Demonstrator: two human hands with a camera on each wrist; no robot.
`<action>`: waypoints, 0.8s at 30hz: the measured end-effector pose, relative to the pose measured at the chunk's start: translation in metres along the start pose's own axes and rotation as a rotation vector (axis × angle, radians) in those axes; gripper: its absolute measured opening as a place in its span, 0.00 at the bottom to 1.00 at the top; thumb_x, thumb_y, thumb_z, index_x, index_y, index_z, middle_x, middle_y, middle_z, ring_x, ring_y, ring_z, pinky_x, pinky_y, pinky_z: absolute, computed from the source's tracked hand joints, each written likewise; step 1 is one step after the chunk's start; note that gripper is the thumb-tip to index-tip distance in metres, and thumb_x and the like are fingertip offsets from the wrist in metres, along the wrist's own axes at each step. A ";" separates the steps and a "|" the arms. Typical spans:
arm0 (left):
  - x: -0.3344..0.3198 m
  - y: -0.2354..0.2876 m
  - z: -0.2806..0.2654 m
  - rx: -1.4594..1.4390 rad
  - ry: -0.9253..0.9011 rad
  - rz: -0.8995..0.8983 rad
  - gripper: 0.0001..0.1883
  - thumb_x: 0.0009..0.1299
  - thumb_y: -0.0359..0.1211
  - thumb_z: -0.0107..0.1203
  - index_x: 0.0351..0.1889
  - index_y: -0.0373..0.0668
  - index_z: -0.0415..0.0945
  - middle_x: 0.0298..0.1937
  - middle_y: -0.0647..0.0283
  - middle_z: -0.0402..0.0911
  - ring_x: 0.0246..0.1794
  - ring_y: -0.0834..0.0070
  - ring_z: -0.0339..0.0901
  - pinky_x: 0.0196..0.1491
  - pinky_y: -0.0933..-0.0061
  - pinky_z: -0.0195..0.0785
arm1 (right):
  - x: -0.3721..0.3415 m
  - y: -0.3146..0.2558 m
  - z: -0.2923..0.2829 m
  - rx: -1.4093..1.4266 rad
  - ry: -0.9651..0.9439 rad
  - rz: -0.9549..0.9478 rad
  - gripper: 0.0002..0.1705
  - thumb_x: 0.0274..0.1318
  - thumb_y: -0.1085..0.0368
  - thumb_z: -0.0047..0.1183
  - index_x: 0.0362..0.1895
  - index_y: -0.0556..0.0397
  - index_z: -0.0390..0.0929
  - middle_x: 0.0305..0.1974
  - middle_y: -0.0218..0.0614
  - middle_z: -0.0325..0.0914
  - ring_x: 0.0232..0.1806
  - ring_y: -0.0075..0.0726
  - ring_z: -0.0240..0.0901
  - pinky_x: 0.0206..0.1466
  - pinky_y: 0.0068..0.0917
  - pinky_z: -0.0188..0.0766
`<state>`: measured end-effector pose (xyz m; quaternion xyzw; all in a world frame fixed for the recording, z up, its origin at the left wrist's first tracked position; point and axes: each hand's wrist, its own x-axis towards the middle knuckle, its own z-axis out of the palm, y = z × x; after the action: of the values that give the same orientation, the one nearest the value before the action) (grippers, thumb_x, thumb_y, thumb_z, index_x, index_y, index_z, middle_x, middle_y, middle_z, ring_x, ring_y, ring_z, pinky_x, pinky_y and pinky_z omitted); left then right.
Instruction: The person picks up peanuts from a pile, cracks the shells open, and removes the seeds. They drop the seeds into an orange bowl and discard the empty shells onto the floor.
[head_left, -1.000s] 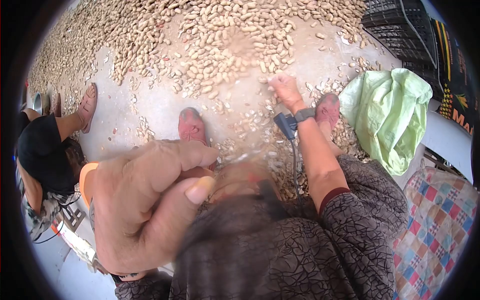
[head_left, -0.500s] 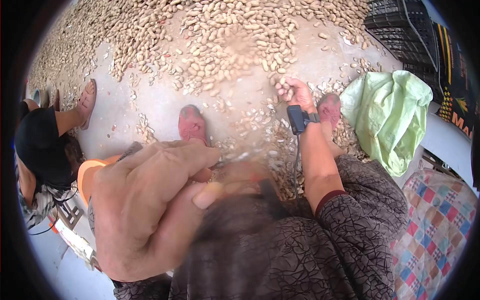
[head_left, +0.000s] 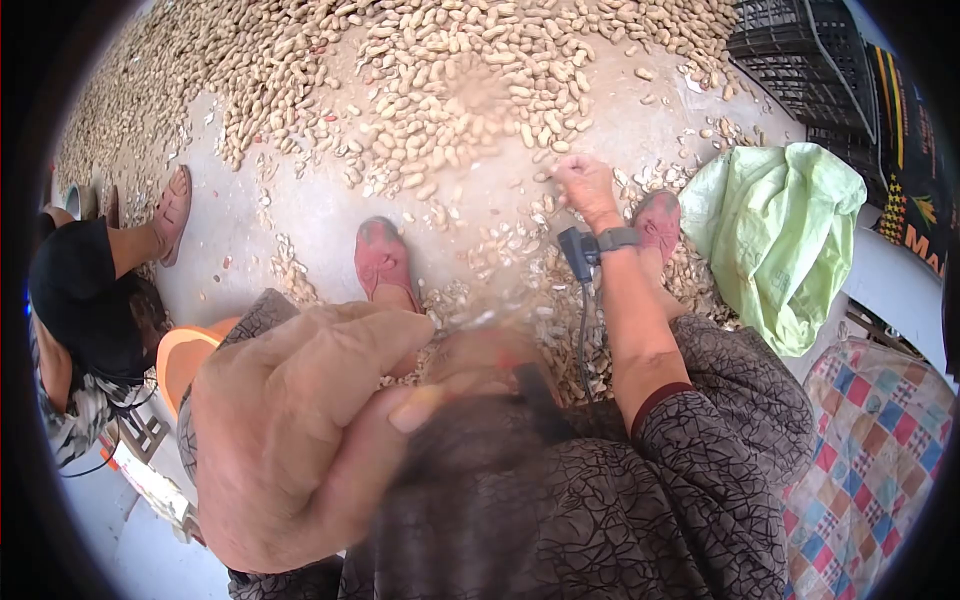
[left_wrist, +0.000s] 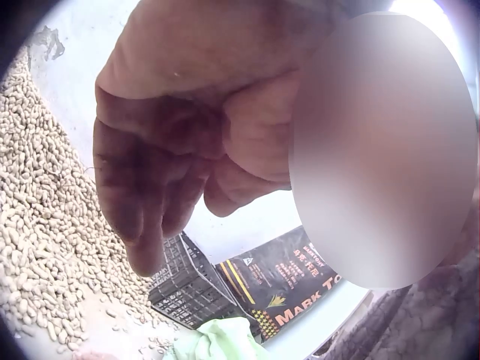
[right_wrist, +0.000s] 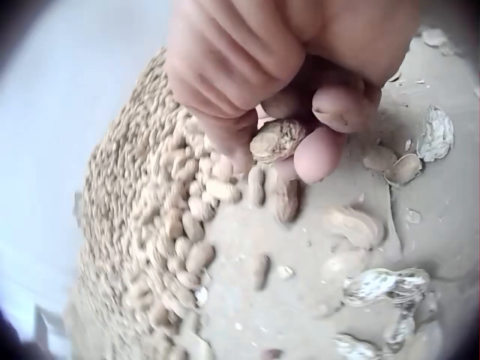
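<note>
Right hand [right_wrist: 292, 64] was pinching a peanut [right_wrist: 276, 141] between bent fingers, low over the floor [head_left: 320, 230], between the peanut heap [head_left: 450, 80] and the shells [right_wrist: 382, 286]. Couldn't tell if that peanut was cracked. Left hand [head_left: 290, 430] was raised close to the head camera, fingers loosely bent, nothing seen in them.

Progress: looked partway at most. Split, empty shells lay scattered around the shoes [head_left: 380, 260], so plenty had been opened. The heap ran far across the floor and looked mostly whole, so by far the larger share seemed left. Couldn't see where any loose kernels were kept. Green sack [head_left: 775, 240] lay slumped beside the right shoe, contents not visible; black crate [head_left: 800, 60] behind it.
</note>
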<state>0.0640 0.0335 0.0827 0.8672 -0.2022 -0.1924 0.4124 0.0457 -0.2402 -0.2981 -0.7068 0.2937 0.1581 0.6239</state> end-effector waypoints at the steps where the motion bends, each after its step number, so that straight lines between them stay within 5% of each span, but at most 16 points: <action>1: 0.001 0.001 0.000 0.000 0.000 0.000 0.16 0.57 0.37 0.55 0.34 0.31 0.77 0.25 0.55 0.79 0.25 0.69 0.78 0.31 0.76 0.69 | 0.009 0.013 0.008 -0.279 0.120 -0.107 0.10 0.45 0.63 0.56 0.31 0.55 0.74 0.21 0.40 0.76 0.26 0.37 0.76 0.27 0.33 0.69; 2: 0.002 0.003 0.000 0.032 -0.007 -0.005 0.15 0.57 0.36 0.55 0.34 0.31 0.77 0.25 0.55 0.78 0.25 0.69 0.77 0.31 0.75 0.68 | 0.003 0.005 0.016 -0.278 0.120 -0.108 0.10 0.45 0.63 0.56 0.31 0.55 0.74 0.21 0.40 0.76 0.26 0.37 0.76 0.27 0.33 0.69; 4: 0.003 0.004 0.000 0.064 -0.012 -0.009 0.15 0.57 0.35 0.55 0.34 0.32 0.76 0.25 0.55 0.78 0.25 0.68 0.77 0.31 0.75 0.68 | -0.018 -0.019 0.030 -0.739 0.269 -0.387 0.11 0.41 0.61 0.58 0.25 0.54 0.74 0.21 0.45 0.74 0.26 0.48 0.73 0.33 0.39 0.68; 8: 0.004 0.009 -0.003 0.165 -0.047 0.029 0.11 0.57 0.30 0.53 0.34 0.32 0.75 0.24 0.55 0.77 0.25 0.66 0.77 0.30 0.73 0.67 | -0.018 -0.011 0.043 -0.782 0.283 -0.357 0.10 0.42 0.60 0.57 0.22 0.53 0.73 0.23 0.49 0.74 0.27 0.55 0.71 0.34 0.41 0.68; 11: 0.002 0.009 -0.007 0.167 -0.064 0.016 0.09 0.57 0.28 0.52 0.33 0.32 0.75 0.24 0.54 0.77 0.25 0.65 0.77 0.30 0.72 0.67 | -0.019 -0.012 0.035 -0.612 0.130 -0.170 0.10 0.46 0.60 0.56 0.24 0.53 0.74 0.21 0.43 0.75 0.24 0.45 0.72 0.30 0.36 0.68; 13: 0.001 0.006 -0.010 0.147 -0.048 0.041 0.09 0.58 0.27 0.51 0.33 0.32 0.74 0.24 0.54 0.77 0.25 0.65 0.77 0.30 0.72 0.67 | -0.031 -0.034 0.023 0.145 -0.114 0.147 0.11 0.51 0.59 0.55 0.28 0.54 0.76 0.21 0.35 0.75 0.23 0.31 0.72 0.27 0.27 0.67; 18: 0.002 0.004 -0.016 -0.001 -0.026 0.056 0.08 0.65 0.28 0.49 0.35 0.30 0.74 0.27 0.56 0.78 0.28 0.71 0.78 0.34 0.76 0.68 | -0.056 -0.119 0.017 0.502 -0.181 0.102 0.11 0.54 0.60 0.53 0.36 0.54 0.76 0.27 0.32 0.76 0.27 0.23 0.70 0.30 0.18 0.66; 20: 0.002 0.009 -0.016 -0.095 -0.018 -0.033 0.09 0.67 0.29 0.49 0.37 0.29 0.74 0.29 0.60 0.79 0.32 0.76 0.77 0.37 0.77 0.69 | -0.074 -0.158 0.018 0.730 -0.400 0.001 0.16 0.51 0.64 0.54 0.44 0.57 0.72 0.28 0.32 0.74 0.22 0.19 0.68 0.20 0.13 0.63; 22: 0.004 0.008 -0.013 -0.318 0.031 -0.148 0.10 0.67 0.29 0.49 0.39 0.29 0.73 0.31 0.62 0.79 0.35 0.79 0.76 0.38 0.79 0.68 | -0.100 -0.191 0.018 0.781 -0.488 -0.056 0.16 0.50 0.67 0.53 0.45 0.59 0.71 0.30 0.34 0.74 0.24 0.22 0.69 0.22 0.16 0.66; 24: 0.007 0.007 -0.011 -0.237 0.047 -0.043 0.11 0.66 0.28 0.50 0.42 0.29 0.73 0.33 0.63 0.78 0.34 0.80 0.75 0.39 0.81 0.68 | -0.122 -0.213 0.022 0.792 -0.634 -0.189 0.10 0.57 0.65 0.47 0.42 0.53 0.72 0.32 0.31 0.75 0.32 0.25 0.70 0.35 0.20 0.67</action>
<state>0.0739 0.0325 0.0934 0.8208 -0.1495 -0.2032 0.5124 0.0849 -0.1817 -0.0616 -0.3570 0.0623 0.1844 0.9136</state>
